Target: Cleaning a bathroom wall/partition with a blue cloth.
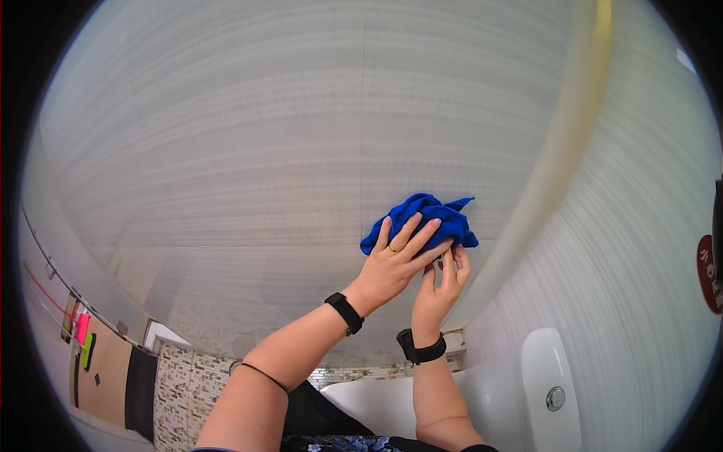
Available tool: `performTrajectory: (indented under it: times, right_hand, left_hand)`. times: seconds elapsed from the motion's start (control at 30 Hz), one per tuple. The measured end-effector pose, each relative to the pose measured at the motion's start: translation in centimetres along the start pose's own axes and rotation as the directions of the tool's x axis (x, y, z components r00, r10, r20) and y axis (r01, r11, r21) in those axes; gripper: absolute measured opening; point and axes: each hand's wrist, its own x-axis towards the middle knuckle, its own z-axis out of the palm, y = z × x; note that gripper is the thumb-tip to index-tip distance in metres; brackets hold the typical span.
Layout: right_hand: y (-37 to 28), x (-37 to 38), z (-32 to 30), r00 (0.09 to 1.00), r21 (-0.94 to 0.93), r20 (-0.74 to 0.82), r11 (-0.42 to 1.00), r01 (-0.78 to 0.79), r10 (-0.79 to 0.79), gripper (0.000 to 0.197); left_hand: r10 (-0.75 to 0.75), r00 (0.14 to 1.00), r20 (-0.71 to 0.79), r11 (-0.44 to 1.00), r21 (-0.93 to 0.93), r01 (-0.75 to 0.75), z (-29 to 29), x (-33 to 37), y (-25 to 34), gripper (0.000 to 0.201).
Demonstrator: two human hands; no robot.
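A bunched bright blue cloth (422,215) lies against the pale tiled wall, one pointed corner sticking out to the upper right. My left hand (395,260) presses it to the wall, fingers spread across its lower part, a ring on one finger. Just below and to the right, my right hand (442,282) has its fingertips up at the cloth's lower edge, beside the left fingers. Its fingers are loosely bent, with the thumb apart, and nothing shows gripped in them. Dark bands circle both wrists.
A white toilet tank (553,377) with a round flush button stands at lower right, beside the right-hand wall. Mosaic floor tiles (192,388) show at lower left. Pink and green cleaning tools (84,339) hang at far left. A dark red sign (708,275) is at the right edge.
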Motion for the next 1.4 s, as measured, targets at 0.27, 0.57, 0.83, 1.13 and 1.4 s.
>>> performTrajectory:
  times: [0.27,0.57,0.83,1.13,1.4]
  right_hand:
    - [-3.3,0.5,1.0,0.998,0.339,0.048,0.94,0.019,-0.037,0.061]
    - [-4.8,8.3,3.8,0.945,0.097,-0.014,0.94,0.327,-0.327,0.078]
    - [-5.0,16.7,2.7,0.833,-0.032,-0.105,0.84,0.542,-0.543,0.069]
    - [2.6,5.2,1.9,0.945,-0.037,-0.069,0.948,0.317,-0.319,0.07]
    - [2.9,5.3,0.9,0.971,-0.086,-0.011,0.967,0.239,-0.241,0.072]
  left_hand:
    - [-0.196,0.941,0.276,0.55,-0.764,0.339,-5.8,3.1,0.6,0.042]
    - [-0.532,0.843,0.083,0.296,-0.914,0.277,-8.5,4.9,-2.0,0.039]
    - [-0.425,0.885,-0.19,0.811,-0.515,0.279,-7.2,2.4,-2.3,0.05]
    - [-0.405,0.911,-0.075,0.914,-0.07,0.401,-3.9,-7.8,-1.8,0.064]
    - [-0.516,0.856,-0.015,0.856,0.031,0.516,-2.4,-12.7,-1.8,0.07]
